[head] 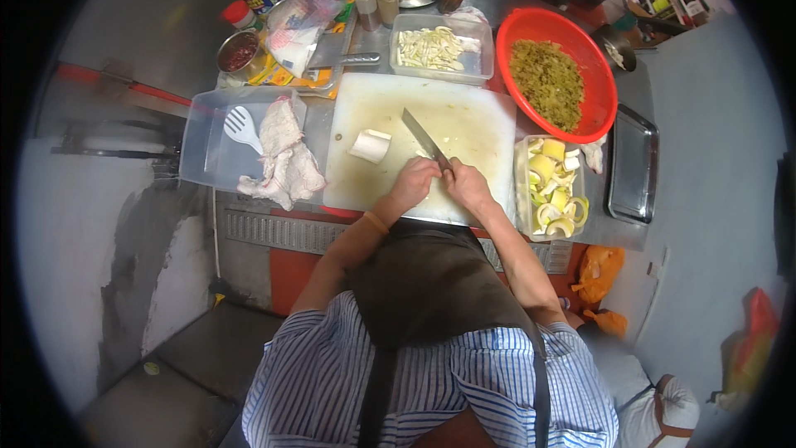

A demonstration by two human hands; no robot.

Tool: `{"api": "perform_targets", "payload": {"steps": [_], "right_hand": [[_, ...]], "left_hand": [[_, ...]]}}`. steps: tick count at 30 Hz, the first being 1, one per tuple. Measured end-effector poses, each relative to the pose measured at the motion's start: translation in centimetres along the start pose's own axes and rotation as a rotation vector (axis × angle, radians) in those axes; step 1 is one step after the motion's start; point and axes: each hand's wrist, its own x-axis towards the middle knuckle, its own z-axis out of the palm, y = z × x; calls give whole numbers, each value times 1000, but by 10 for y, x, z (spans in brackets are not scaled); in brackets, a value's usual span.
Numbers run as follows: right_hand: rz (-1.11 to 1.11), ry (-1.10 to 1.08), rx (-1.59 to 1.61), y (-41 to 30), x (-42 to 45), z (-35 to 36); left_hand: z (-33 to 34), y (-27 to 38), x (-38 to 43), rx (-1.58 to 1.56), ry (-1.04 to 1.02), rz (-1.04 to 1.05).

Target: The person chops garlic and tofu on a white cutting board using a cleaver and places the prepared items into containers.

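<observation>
My right hand [467,185] grips the handle of a kitchen knife [424,134] over the white cutting board [367,190]. The blade points away from me and to the left. Close against the handle end of the blade, my left hand [414,183] has its fingers curled; whether they hold a small piece is hidden. A pale scrap [423,153] lies by the blade. Left of the knife rests a thick white vegetable section [371,145], curved like bamboo shoot. Beside the board's right edge, a clear container [523,224] holds yellow-green curved pieces [558,200].
Sliced pale vegetable fills part of a plastic box [443,76] behind the board. A cleaver [348,60] lies nearby. At right stand a red basin [606,99] of chopped greens and a metal tray [633,165]. A left bin [202,137] holds cloths [283,149] and a slotted spatula [241,127].
</observation>
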Motion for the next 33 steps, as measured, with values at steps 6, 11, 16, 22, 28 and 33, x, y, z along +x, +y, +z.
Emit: {"api": "perform_targets", "payload": {"steps": [6, 11, 16, 22, 28, 33], "right_hand": [[-26, 93, 77, 26, 4, 19], [32, 68, 227, 13, -15, 13], [128, -137, 350, 6, -28, 13], [243, 1, 392, 35, -21, 13], [210, 22, 327, 26, -24, 13], [134, 89, 405, -22, -34, -1]], "left_hand": [[-17, 9, 8, 27, 9, -1], [-94, 15, 18, 369, 44, 11], [-130, -15, 0, 554, -150, -66], [-118, -30, 35, -16, -216, -519], [-86, -9, 23, -851, 30, -1157], [-77, -24, -13, -239, 13, -1025]]}}
